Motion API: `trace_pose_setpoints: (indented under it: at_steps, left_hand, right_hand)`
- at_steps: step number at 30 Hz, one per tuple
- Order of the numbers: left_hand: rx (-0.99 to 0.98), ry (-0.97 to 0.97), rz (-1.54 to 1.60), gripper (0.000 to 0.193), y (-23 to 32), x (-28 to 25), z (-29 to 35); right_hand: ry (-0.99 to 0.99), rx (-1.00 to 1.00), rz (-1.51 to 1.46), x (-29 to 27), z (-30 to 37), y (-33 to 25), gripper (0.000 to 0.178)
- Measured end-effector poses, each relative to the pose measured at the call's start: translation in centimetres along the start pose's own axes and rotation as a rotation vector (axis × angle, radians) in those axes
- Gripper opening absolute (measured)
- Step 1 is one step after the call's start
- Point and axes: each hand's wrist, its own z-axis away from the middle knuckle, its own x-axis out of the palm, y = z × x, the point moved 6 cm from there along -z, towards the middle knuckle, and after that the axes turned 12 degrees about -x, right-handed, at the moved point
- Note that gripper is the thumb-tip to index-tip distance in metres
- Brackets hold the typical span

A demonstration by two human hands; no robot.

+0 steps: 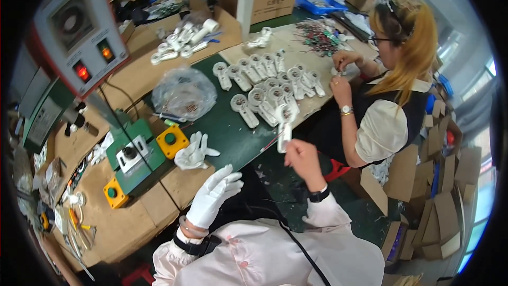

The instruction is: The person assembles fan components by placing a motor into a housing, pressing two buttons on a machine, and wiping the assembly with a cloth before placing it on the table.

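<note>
My right hand (pixel 306 161), bare, is closed at the lower end of a white handheld fan shell (pixel 286 130), its round head pointing away from me. A thin red wire (pixel 271 142) lies just left of this shell. Beyond it, several similar fan shells (pixel 245 112) with round heads and short handles lie in rows on the green table mat (pixel 222 127). My left hand (pixel 214 195), in a white glove, is held over my lap near the table edge, fingers stretched out and holding nothing. An empty white glove (pixel 194 152) lies on the table just beyond it.
At left stands a green press base (pixel 135 151) with yellow button boxes (pixel 172 140) and a control box (pixel 79 26) with lit switches. A clear plastic bag (pixel 184 94) holds small parts. A co-worker (pixel 391 85) sits at right, hands on a small part. Cardboard boxes (pixel 439 222) stack behind.
</note>
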Motion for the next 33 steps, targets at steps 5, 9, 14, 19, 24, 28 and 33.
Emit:
trace_pose_setpoints:
  at_steps: [5, 9, 14, 19, 24, 28, 33]
  left_hand:
    - [-0.086, 0.095, -0.116, 0.049, -0.2, -0.5, -0.4]
    - [-0.043, 0.185, -0.202, 0.045, 0.2, -1.0, -1.8]
    - [-0.019, 0.286, -0.247, 0.042, 0.1, -2.4, -3.2]
    - [-0.068, 0.322, -0.155, 0.04, -0.4, -3.2, -3.2]
    - [-0.085, 0.304, -0.088, 0.038, -0.2, -3.1, -4.7]
    - [-0.119, 0.347, -0.076, 0.039, 0.0, -3.1, -4.8]
    - [-0.128, 0.337, -0.048, 0.042, -0.5, -3.0, -4.3]
  right_hand:
    - [0.086, -0.03, 0.475, -9.2, -6.8, 2.7, 0.033]
    - [0.128, -0.123, 0.658, -13.4, -13.9, 2.9, 0.033]
    - [0.045, -0.003, 1.034, -15.4, -25.2, 3.9, 0.033]
    - [-0.103, 0.138, 1.186, -16.7, -34.6, 9.0, 0.031]
    - [-0.21, 0.195, 1.246, -17.7, -37.0, 13.7, 0.027]
    - [-0.18, 0.215, 1.25, -16.0, -37.2, 13.9, 0.029]
    - [-0.362, -0.341, 1.135, -13.6, -37.9, 14.7, 0.03]
